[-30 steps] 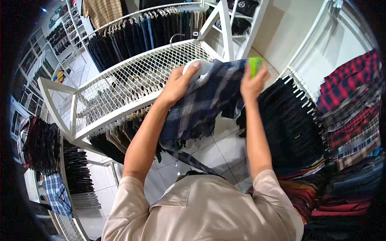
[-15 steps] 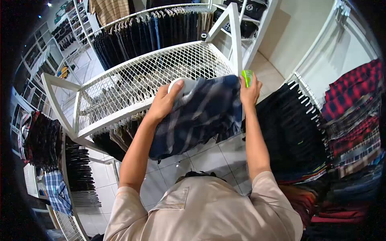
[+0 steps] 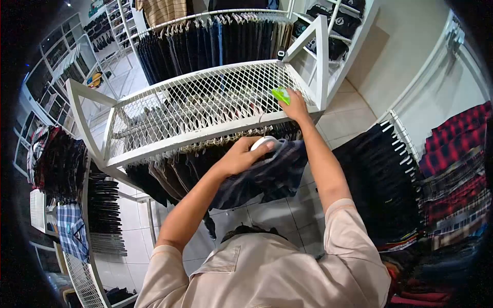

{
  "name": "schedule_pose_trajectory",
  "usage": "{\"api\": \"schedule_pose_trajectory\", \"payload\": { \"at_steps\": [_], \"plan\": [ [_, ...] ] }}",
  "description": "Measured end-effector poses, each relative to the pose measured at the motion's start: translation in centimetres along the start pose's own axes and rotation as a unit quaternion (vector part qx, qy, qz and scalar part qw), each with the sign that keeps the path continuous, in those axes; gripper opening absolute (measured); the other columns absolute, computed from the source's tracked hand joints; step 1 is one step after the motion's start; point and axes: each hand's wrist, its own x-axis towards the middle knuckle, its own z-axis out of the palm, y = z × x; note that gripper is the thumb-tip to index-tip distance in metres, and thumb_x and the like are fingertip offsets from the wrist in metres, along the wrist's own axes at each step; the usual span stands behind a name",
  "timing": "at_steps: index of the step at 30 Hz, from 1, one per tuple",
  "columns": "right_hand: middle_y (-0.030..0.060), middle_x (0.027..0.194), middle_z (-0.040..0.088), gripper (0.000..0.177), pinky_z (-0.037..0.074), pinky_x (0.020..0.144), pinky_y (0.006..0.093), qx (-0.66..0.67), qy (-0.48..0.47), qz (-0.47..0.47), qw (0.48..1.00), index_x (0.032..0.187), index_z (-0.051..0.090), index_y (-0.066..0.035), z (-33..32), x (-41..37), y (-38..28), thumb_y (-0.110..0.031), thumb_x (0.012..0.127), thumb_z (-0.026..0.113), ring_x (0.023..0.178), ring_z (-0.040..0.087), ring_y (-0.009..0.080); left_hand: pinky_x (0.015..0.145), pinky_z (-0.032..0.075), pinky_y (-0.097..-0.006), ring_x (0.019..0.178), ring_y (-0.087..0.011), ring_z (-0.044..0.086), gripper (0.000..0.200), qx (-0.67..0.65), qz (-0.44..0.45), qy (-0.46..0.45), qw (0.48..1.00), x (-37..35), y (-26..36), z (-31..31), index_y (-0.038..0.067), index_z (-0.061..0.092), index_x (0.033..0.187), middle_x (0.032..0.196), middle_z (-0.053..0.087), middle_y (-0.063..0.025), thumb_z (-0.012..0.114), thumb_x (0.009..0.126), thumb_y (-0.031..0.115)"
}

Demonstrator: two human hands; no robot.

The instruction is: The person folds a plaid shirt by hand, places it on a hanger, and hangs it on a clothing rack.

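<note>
My left hand (image 3: pixel 241 158) is closed, thumb on top, around a smooth white rounded object (image 3: pixel 263 142) whose kind I cannot make out. Just below and beside it hangs a dark blue plaid garment (image 3: pixel 267 177), in front of the white rack's near edge; whether the fingers also grip its cloth is hidden. My right hand (image 3: pixel 296 107) is above the mesh top of the white rack (image 3: pixel 149 152), near its right end. Held in that hand is a small bright green packet-like item (image 3: pixel 281 95) with a paler patch.
Trousers on hangers (image 3: pixel 174 172) hang beneath the mesh shelf. Behind stands a rail of dark trousers (image 3: pixel 205 43). Black garments (image 3: pixel 380 179) and red checked shirts (image 3: pixel 454 131) hang at my right. More plaid shirts (image 3: pixel 56 159) are at the left, above tiled floor (image 3: pixel 128 226).
The plaid garment has dropped lower and moved right with my left hand. My right hand has left the garment's right side and moved left over the mesh, still holding the green item.
</note>
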Motion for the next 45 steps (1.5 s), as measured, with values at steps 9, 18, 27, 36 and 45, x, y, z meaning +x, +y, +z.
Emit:
{"api": "schedule_pose_trajectory", "payload": {
  "at_steps": [9, 18, 27, 36, 45],
  "plan": [
    [0.013, 0.117, 0.063, 0.038, 0.052, 0.089, 0.0388, 0.183, 0.303, 0.105, 0.929, 0.133, 0.066, -0.002, -14.2, -14.5, -9.4, -0.021, 0.1, 0.072, 0.102, 0.063, 0.0254, 0.088, 0.047, -0.0287, 0.094, -0.0116, 0.06, 0.047, -0.135, 0.018, -0.014, 0.991, 3.6, 2.2, 2.5, -0.005, 0.068, 0.131, 0.105, 0.073, -0.0054, 0.061, 0.099, 0.029],
    [0.0191, 0.117, 0.059, 0.091, 0.054, 0.074, 0.04, 0.011, 0.159, 0.145, 0.976, 0.161, 0.03, 0.0, -20.4, -30.6, -21.4, -0.029, 0.09, 0.079, 0.095, 0.064, 0.0316, 0.089, 0.043, -0.0255, 0.095, -0.0108, 0.055, 0.069, -0.264, 0.075, -0.212, 0.938, 12.0, 8.2, 12.4, -0.001, 0.048, 0.155, 0.11, 0.065, -0.0011, 0.062, 0.097, 0.033],
    [0.021, 0.102, 0.056, 0.071, 0.055, 0.063, 0.0472, -0.291, 0.242, 0.287, 0.88, 0.163, 0.032, -0.004, -27.1, -30.6, -16.1, -0.009, 0.099, 0.061, 0.076, 0.066, 0.0402, 0.096, 0.041, -0.0282, 0.107, -0.0129, 0.056, 0.077, -0.254, 0.168, -0.292, 0.906, 18.6, 16.7, 24.2, 0.0, 0.039, 0.16, 0.122, 0.064, -0.0039, 0.064, 0.096, 0.033],
    [0.0105, 0.09, 0.055, 0.076, 0.059, 0.061, 0.0371, -0.547, 0.251, 0.163, 0.782, 0.155, 0.053, -0.016, -42.7, -23.3, -1.9, -0.009, 0.081, 0.07, 0.07, 0.065, 0.0247, 0.083, 0.041, -0.0246, 0.088, -0.0084, 0.054, 0.08, -0.224, 0.217, -0.27, 0.911, 32.0, 26.8, 33.8, -0.003, 0.037, 0.16, 0.1, 0.061, 0.0024, 0.068, 0.095, 0.031],
    [0.0187, 0.086, 0.063, 0.052, 0.057, 0.062, 0.0512, -0.596, 0.345, 0.114, 0.716, 0.144, 0.062, -0.014, -58.3, -13.5, 5.4, -0.013, 0.092, 0.066, 0.065, 0.069, 0.0388, 0.121, 0.033, -0.037, 0.144, -0.0322, 0.049, 0.068, -0.26, 0.402, -0.23, 0.847, 42.3, 38.7, 41.1, -0.006, 0.052, 0.15, 0.152, 0.054, -0.025, 0.06, 0.101, 0.04]
  ]
}}
